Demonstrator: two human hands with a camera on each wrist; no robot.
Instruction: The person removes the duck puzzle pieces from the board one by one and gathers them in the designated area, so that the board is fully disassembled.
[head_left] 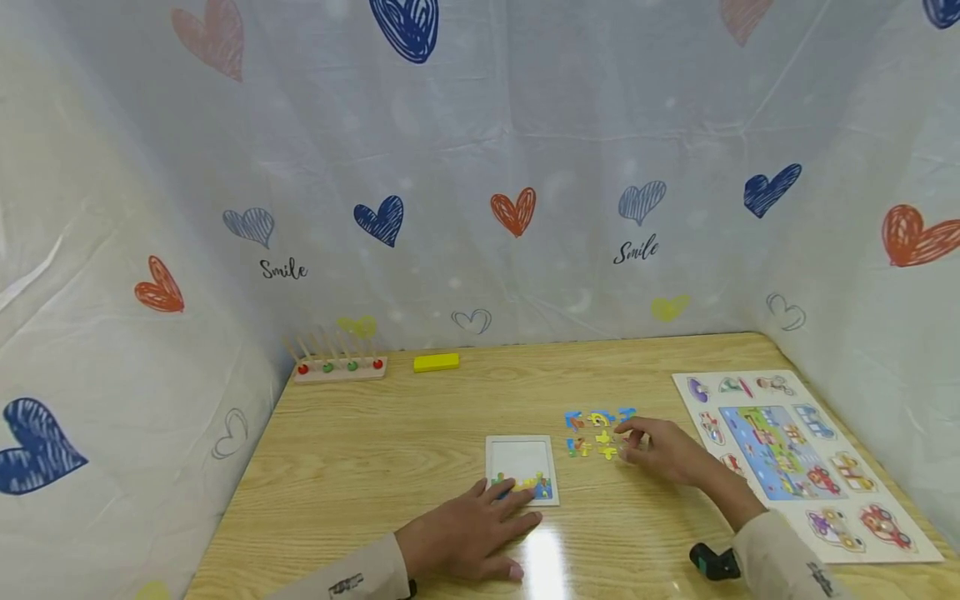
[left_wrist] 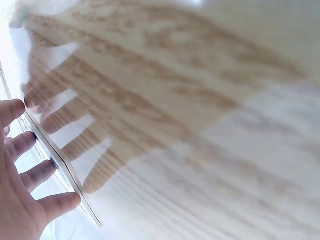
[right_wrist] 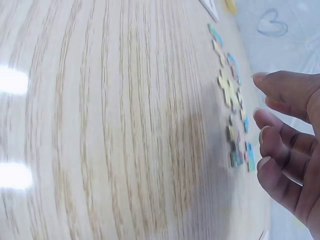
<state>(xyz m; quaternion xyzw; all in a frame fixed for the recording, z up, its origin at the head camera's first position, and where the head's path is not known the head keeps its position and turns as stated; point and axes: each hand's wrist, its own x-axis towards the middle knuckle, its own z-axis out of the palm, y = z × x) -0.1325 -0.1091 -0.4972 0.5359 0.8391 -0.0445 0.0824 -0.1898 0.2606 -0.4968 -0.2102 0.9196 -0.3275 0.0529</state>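
Note:
A white puzzle frame lies on the wooden table, with a row of coloured jigsaw pieces along its near side. My left hand rests over its near left corner, fingers spread and fairly straight; in the left wrist view the fingertips touch the frame's edge. To the right of the frame lies a group of loose jigsaw pieces, mostly yellow and blue. Above their right side hovers my right hand. Its fingers are loosely bent, thumb apart from them, and no piece shows between them.
A large picture board with vehicle pictures lies at the right. At the back left stand a wooden peg rack with red and green beads and a yellow block. A black device is by the right sleeve. Heart-printed cloth encloses the table.

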